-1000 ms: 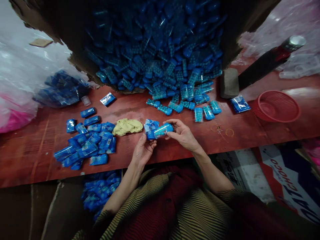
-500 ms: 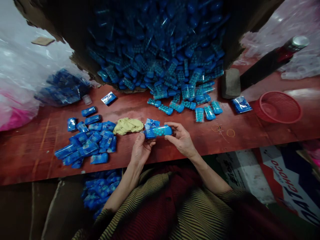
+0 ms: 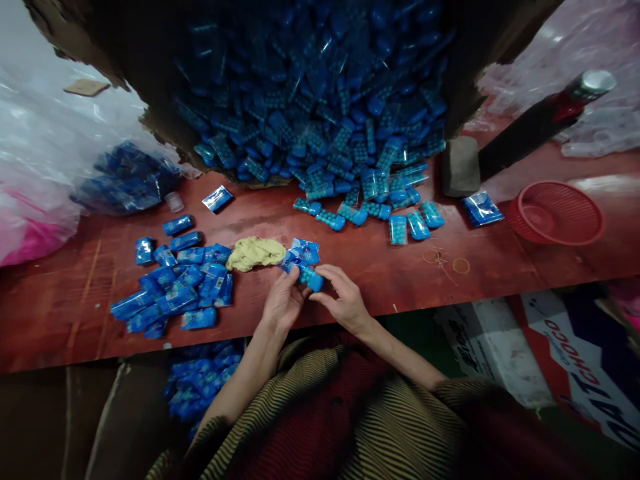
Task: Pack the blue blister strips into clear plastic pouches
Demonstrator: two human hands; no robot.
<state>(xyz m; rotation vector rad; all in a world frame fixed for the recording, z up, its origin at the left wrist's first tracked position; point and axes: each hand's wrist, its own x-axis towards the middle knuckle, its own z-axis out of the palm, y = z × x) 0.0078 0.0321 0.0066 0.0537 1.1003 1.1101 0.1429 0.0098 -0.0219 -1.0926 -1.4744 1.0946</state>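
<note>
A small clear container of blue balls with a blue cap (image 3: 312,279) sits low over the table's front part, between my two hands. My left hand (image 3: 284,301) is closed around its left end, thumb on top. A blue printed wrapper at that end is mostly hidden by the fingers. On the cap end, my right hand (image 3: 345,297) pinches with thumb and forefinger. Flat blue wrappers (image 3: 306,251) lie just beyond the hands, beside a lump of yellow putty-like material (image 3: 256,253). Left of them is a heap of blue wrapped containers (image 3: 175,297).
A torn cardboard box (image 3: 107,47) spills unwrapped containers (image 3: 340,150) onto the red table (image 3: 350,247). To the right are a grey block (image 3: 461,167), a dark bottle (image 3: 540,123), a red basket (image 3: 557,213) and rubber bands (image 3: 461,266). Wrapped packs (image 3: 203,383) lie below the edge.
The container has moved left and toward me, and less of it shows. My right hand has shifted left with it, closer to my left hand.
</note>
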